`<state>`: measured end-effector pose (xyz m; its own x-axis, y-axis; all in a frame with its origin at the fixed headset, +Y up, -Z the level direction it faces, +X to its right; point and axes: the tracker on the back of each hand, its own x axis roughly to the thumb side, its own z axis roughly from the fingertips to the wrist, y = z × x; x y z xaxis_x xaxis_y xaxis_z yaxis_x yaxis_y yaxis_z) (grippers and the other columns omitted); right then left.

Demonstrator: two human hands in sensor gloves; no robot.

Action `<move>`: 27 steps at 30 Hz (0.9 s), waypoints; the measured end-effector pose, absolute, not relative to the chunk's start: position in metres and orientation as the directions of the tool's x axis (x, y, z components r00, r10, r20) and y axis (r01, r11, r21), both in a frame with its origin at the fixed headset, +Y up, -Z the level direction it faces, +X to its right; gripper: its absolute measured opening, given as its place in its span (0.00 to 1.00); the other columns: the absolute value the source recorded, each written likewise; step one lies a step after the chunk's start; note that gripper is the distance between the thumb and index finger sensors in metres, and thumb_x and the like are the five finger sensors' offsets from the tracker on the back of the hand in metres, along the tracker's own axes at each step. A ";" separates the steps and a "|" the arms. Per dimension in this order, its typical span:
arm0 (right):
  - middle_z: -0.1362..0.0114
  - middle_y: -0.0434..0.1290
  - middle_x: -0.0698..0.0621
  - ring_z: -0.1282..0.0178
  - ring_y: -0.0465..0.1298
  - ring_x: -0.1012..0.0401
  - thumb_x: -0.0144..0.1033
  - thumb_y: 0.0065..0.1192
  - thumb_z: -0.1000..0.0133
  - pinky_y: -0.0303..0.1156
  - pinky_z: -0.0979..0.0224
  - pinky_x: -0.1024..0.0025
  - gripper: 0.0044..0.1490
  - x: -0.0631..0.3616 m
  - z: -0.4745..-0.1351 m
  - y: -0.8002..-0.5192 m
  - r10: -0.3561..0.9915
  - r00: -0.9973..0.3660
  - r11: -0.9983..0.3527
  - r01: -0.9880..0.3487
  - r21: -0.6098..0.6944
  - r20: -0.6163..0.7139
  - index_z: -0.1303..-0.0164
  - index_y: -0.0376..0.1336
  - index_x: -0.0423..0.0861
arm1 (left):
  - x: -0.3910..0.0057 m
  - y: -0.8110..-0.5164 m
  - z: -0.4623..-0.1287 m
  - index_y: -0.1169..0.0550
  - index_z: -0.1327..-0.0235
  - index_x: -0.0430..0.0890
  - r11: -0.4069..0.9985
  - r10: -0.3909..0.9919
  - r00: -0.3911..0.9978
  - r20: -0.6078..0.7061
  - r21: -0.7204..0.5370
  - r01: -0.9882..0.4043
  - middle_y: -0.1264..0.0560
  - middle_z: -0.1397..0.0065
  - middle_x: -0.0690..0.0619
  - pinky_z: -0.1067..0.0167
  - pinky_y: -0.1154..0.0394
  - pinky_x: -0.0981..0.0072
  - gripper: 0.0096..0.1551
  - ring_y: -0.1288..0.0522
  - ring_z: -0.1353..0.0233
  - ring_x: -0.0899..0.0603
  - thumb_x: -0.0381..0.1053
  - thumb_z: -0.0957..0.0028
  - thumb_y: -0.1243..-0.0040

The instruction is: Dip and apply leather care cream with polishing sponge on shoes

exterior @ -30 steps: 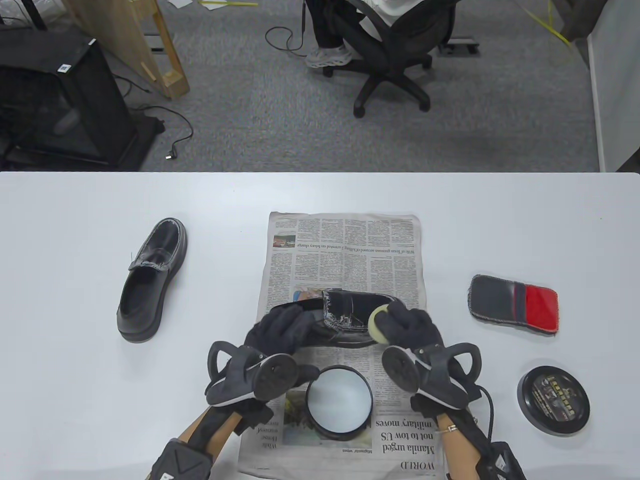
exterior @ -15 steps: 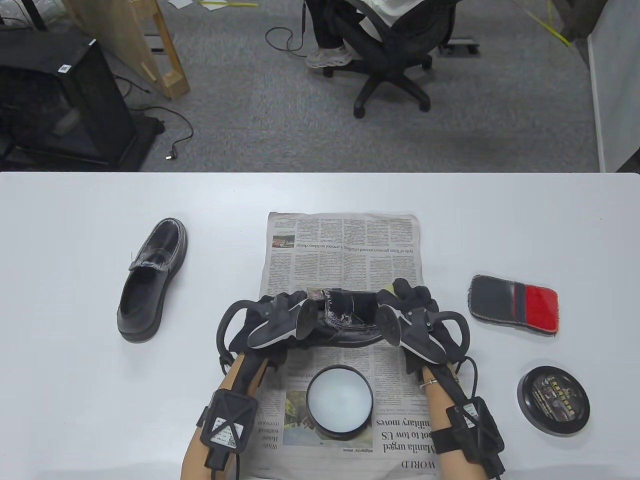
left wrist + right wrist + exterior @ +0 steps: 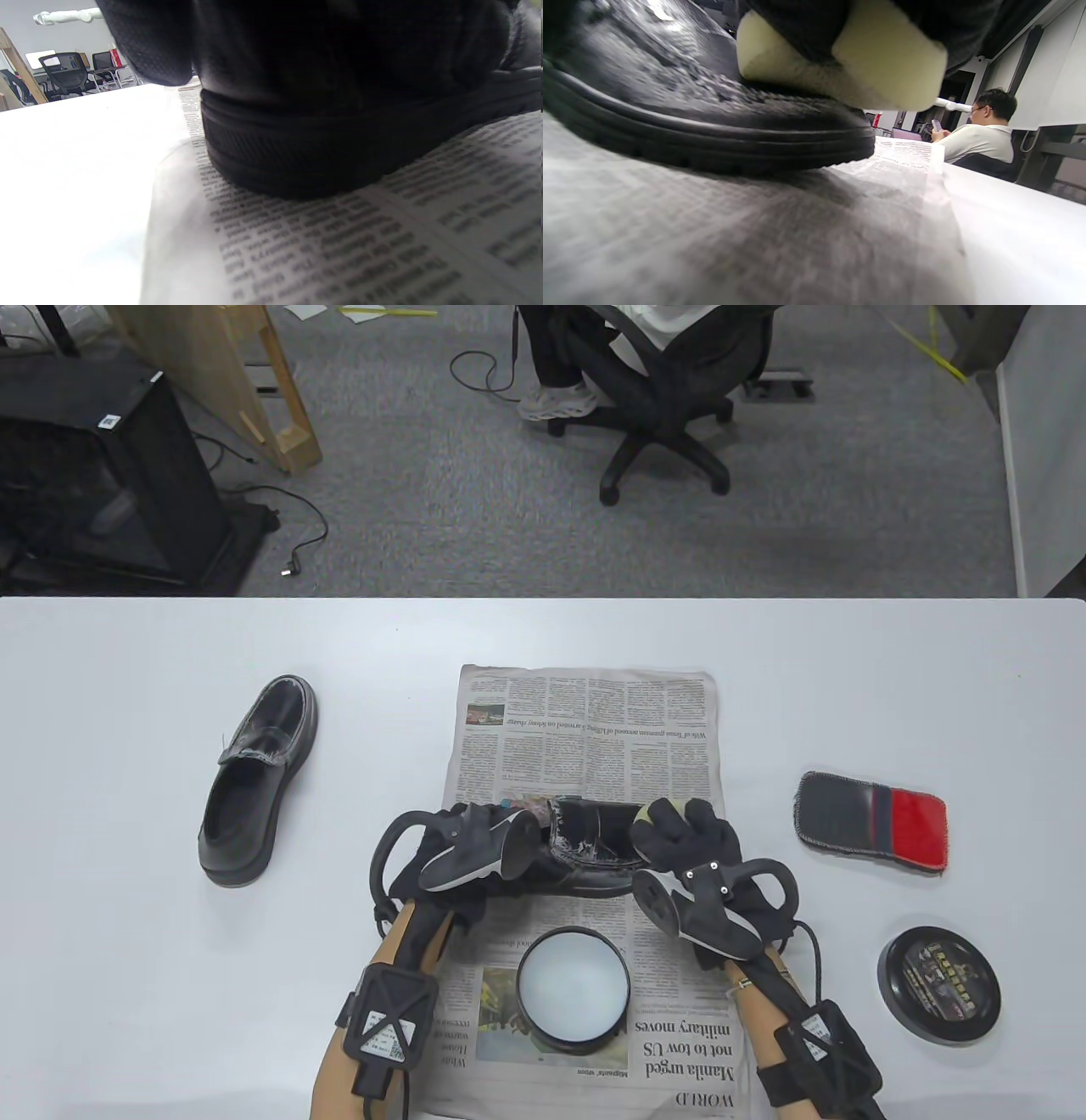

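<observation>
A black loafer [image 3: 585,840] lies on its sole across the newspaper [image 3: 585,729], toe to the right. My left hand [image 3: 450,840] grips its heel end; the heel [image 3: 297,161] fills the left wrist view. My right hand [image 3: 683,836] holds a pale yellow polishing sponge [image 3: 645,813] and presses it on the toe; in the right wrist view the sponge [image 3: 882,72] sits on the shiny toe [image 3: 712,110]. The open tin of whitish cream [image 3: 573,984] stands on the newspaper in front of the shoe.
A second black loafer [image 3: 259,780] lies on the white table [image 3: 127,984] at the left. A grey and red polishing cloth [image 3: 870,819] lies at the right, with the black tin lid [image 3: 937,984] nearer the front right. Office chairs and a seated person are beyond the table.
Both hands went forward from near the cream tin to the shoe. My right hand then drew back a little with the sponge on the toe. The newspaper shifted slightly.
</observation>
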<state>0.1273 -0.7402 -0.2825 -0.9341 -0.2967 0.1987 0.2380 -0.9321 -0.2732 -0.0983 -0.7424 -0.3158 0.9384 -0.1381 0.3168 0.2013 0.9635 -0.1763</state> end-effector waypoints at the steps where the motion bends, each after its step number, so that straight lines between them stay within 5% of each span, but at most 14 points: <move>1: 0.20 0.63 0.64 0.15 0.62 0.51 0.34 0.57 0.37 0.68 0.21 0.52 0.25 0.127 -0.287 -0.741 -0.305 -0.935 -0.928 0.250 -0.275 0.180 0.35 0.56 0.69 | -0.099 -0.742 -0.316 0.35 0.23 0.60 0.964 -0.139 0.938 0.317 -0.175 0.202 0.28 0.19 0.58 0.25 0.28 0.43 0.54 0.27 0.22 0.44 0.68 0.69 0.32; 6: 0.22 0.67 0.62 0.20 0.71 0.57 0.34 0.58 0.38 0.73 0.23 0.63 0.26 0.143 -0.301 -0.744 -0.272 -0.958 -0.942 0.246 -0.227 0.094 0.34 0.56 0.67 | -0.104 -0.744 -0.315 0.35 0.22 0.58 0.972 -0.108 0.950 0.293 -0.169 0.163 0.27 0.21 0.57 0.27 0.26 0.48 0.56 0.25 0.25 0.45 0.70 0.71 0.33; 13: 0.23 0.69 0.51 0.31 0.78 0.54 0.30 0.60 0.39 0.81 0.31 0.66 0.26 0.152 -0.273 -0.741 -0.222 -0.955 -0.958 0.174 -0.229 0.199 0.32 0.59 0.59 | -0.102 -0.743 -0.315 0.34 0.22 0.57 0.973 -0.105 0.957 0.272 -0.171 0.155 0.25 0.22 0.55 0.30 0.24 0.50 0.57 0.25 0.26 0.45 0.70 0.72 0.33; 20: 0.22 0.67 0.59 0.22 0.72 0.54 0.32 0.59 0.38 0.76 0.25 0.59 0.26 0.121 -0.264 -0.737 -0.253 -0.928 -0.936 0.163 -0.311 0.274 0.32 0.59 0.63 | -0.100 -0.743 -0.316 0.34 0.24 0.59 0.968 -0.121 0.945 0.304 -0.176 0.181 0.27 0.21 0.57 0.27 0.26 0.48 0.54 0.26 0.24 0.45 0.69 0.71 0.33; 27: 0.22 0.67 0.60 0.24 0.75 0.53 0.31 0.59 0.39 0.80 0.30 0.64 0.25 0.131 -0.302 -0.736 -0.197 -0.972 -0.965 0.169 -0.200 0.125 0.34 0.59 0.65 | -0.106 -0.745 -0.315 0.33 0.24 0.59 0.978 -0.085 0.954 0.286 -0.159 0.135 0.25 0.22 0.57 0.30 0.24 0.51 0.56 0.24 0.26 0.46 0.70 0.72 0.33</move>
